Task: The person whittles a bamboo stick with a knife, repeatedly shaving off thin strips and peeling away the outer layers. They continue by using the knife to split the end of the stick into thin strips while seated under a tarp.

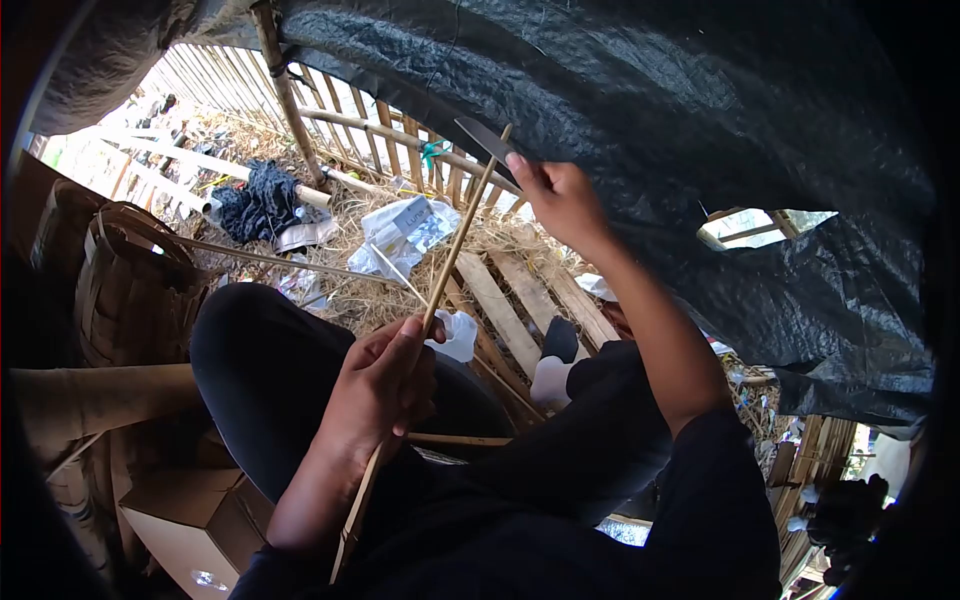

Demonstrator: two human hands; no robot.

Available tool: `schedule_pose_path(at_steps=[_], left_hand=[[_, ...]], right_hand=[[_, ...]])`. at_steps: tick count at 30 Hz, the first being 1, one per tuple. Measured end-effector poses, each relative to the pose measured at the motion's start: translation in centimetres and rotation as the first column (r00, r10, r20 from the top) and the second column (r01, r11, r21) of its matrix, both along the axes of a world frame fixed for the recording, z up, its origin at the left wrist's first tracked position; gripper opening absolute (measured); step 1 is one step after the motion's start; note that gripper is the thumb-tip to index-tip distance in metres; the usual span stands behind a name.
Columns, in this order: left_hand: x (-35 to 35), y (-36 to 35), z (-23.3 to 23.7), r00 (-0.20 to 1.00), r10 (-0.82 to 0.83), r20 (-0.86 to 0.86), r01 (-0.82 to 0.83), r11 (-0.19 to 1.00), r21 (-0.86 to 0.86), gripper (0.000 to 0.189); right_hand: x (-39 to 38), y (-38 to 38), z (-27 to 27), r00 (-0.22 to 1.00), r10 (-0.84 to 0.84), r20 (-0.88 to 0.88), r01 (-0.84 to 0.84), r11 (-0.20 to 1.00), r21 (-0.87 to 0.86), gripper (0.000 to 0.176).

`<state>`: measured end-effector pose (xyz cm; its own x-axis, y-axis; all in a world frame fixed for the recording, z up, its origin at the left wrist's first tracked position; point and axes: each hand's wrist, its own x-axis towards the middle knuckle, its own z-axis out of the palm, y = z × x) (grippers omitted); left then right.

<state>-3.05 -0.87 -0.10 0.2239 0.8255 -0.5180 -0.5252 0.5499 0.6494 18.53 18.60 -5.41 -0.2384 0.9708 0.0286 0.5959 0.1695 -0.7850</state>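
A long, thin bamboo strip (464, 228) slants upward across the view in front of me. My left hand (385, 378) is closed around its lower part, and the tail end passes down beside my forearm. My right hand (562, 205) grips a knife (483, 138), its handle hidden in my fingers. The dark blade points up and left, lying against the strip near its upper tip. A thin pale sliver (400, 273) sticks out up and left from the strip just above my left hand.
A black tarp (640, 90) hangs above and to the right. Wooden slats (500, 310), straw and plastic wrappers (408, 230) lie ahead. A woven basket (125, 290) and a cardboard box (190, 520) stand at left. A bamboo fence (350, 110) runs behind dark cloth (262, 205).
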Motion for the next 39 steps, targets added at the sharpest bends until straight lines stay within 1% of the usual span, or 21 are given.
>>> schedule_pose_path(at_steps=[1, 3, 4, 5, 8, 9, 11, 12, 16, 19, 20, 23, 24, 25, 29, 31, 32, 33, 35, 37, 39], left_hand=[[0.0, 0.1, 0.2, 1.000, 0.001, 0.008, -0.001, 1.000, -0.007, 0.030], [-0.1, 0.1, 0.2, 1.000, 0.009, 0.013, -0.009, 1.000, -0.020, 0.030], [-0.2, 0.1, 0.0, 1.000, 0.005, 0.002, -0.005, 1.000, -0.023, 0.030], [-0.3, 0.0, -0.2, 1.000, -0.003, -0.011, 0.002, 1.000, -0.028, 0.029], [0.0, 0.0, 0.1, 1.000, -0.020, 0.023, 0.021, 0.999, -0.044, 0.029], [-0.2, 0.1, 0.1, 1.000, -0.017, 0.024, 0.018, 0.999, -0.041, 0.029], [-0.6, 0.0, 0.1, 0.998, 0.019, 0.053, -0.017, 0.999, -0.037, 0.030], [-0.6, 0.1, -0.1, 0.998, 0.019, 0.052, -0.017, 0.999, -0.037, 0.030], [-0.5, 0.0, -0.1, 0.996, 0.032, 0.080, -0.028, 0.998, -0.051, 0.030], [-0.8, 0.0, -0.1, 0.995, 0.030, 0.100, -0.024, 0.998, -0.057, 0.029], [-0.9, 0.0, -0.2, 0.995, 0.029, 0.097, -0.023, 0.998, -0.061, 0.029], [-0.5, 0.0, -0.5, 0.993, 0.021, 0.116, -0.012, 0.997, -0.079, 0.028], [-0.5, -0.1, -0.3, 0.993, 0.023, 0.116, -0.014, 0.997, -0.075, 0.028], [-0.4, -0.2, -0.1, 0.989, 0.023, 0.147, -0.010, 0.996, -0.092, 0.028], [-1.3, -0.2, -0.4, 0.981, 0.038, 0.191, -0.026, 0.997, -0.068, 0.027], [-1.2, -0.2, -0.5, 0.976, 0.035, 0.216, -0.018, 0.997, -0.081, 0.027], [-1.1, -0.2, -0.5, 0.969, 0.039, 0.245, -0.019, 0.996, -0.083, 0.027], [-1.0, -0.2, -0.4, 0.968, 0.043, 0.248, -0.024, 0.996, -0.080, 0.027], [-1.0, -0.1, -0.1, 0.968, 0.048, 0.247, -0.022, 0.994, -0.105, 0.027], [-1.2, -0.2, -0.3, 0.970, 0.053, 0.238, -0.029, 0.994, -0.104, 0.027], [-1.3, -0.2, -0.4, 0.972, 0.047, 0.229, -0.023, 0.994, -0.103, 0.027]], right_hand=[[-0.6, -1.0, 0.6, 1.000, 0.002, -0.003, -0.002, 1.000, 0.002, 0.061], [-2.1, -4.0, 1.1, 0.986, 0.164, 0.035, -0.165, 0.986, 0.024, 0.062], [-2.2, -4.0, -0.1, 0.983, 0.181, 0.002, -0.181, 0.980, 0.079, 0.061], [-1.9, -3.6, 0.0, 0.984, 0.177, -0.002, -0.177, 0.981, 0.074, 0.061], [-0.9, -1.2, 1.8, 0.999, -0.004, 0.052, 0.007, 0.999, -0.053, 0.059], [-1.3, -2.0, 1.7, 0.999, -0.002, 0.053, 0.005, 0.999, -0.049, 0.059], [-3.0, -4.9, 1.1, 0.986, 0.155, -0.057, -0.151, 0.987, 0.060, 0.061], [-3.2, -5.3, 0.4, 0.983, 0.182, 0.017, -0.182, 0.979, 0.086, 0.061], [-2.0, -2.4, 1.2, 0.999, 0.034, -0.012, -0.035, 0.999, -0.028, 0.060], [-3.8, -5.9, 0.6, 0.985, 0.144, -0.090, -0.144, 0.990, 0.014, 0.061], [-4.4, -6.8, 0.0, 0.975, 0.189, -0.121, -0.178, 0.980, 0.094, 0.062], [-2.5, -3.4, 0.1, 0.992, 0.125, -0.029, -0.125, 0.992, -0.027, 0.063], [-2.3, -2.6, 1.3, 0.999, 0.021, -0.026, -0.020, 1.000, 0.011, 0.063], [-2.2, -2.5, 1.7, 1.000, -0.002, 0.029, 0.003, 1.000, -0.011, 0.062], [-4.6, -7.3, 0.9, 0.984, 0.165, -0.063, -0.164, 0.986, 0.019, 0.060], [-3.8, -5.8, 1.1, 0.984, 0.176, -0.037, -0.177, 0.983, -0.048, 0.061], [-3.2, -4.5, 1.1, 0.994, 0.103, -0.044, -0.106, 0.993, -0.059, 0.061], [-3.1, -3.7, 1.4, 0.997, 0.075, -0.019, -0.075, 0.997, 0.000, 0.062], [-3.9, -5.8, 1.3, 0.997, 0.068, -0.044, -0.073, 0.990, -0.122, 0.061], [-5.2, -8.8, 1.1, 0.972, 0.222, -0.070, -0.222, 0.975, 0.013, 0.059], [-4.7, -7.8, 1.3, 0.967, 0.228, -0.114, -0.230, 0.973, -0.010, 0.059]])
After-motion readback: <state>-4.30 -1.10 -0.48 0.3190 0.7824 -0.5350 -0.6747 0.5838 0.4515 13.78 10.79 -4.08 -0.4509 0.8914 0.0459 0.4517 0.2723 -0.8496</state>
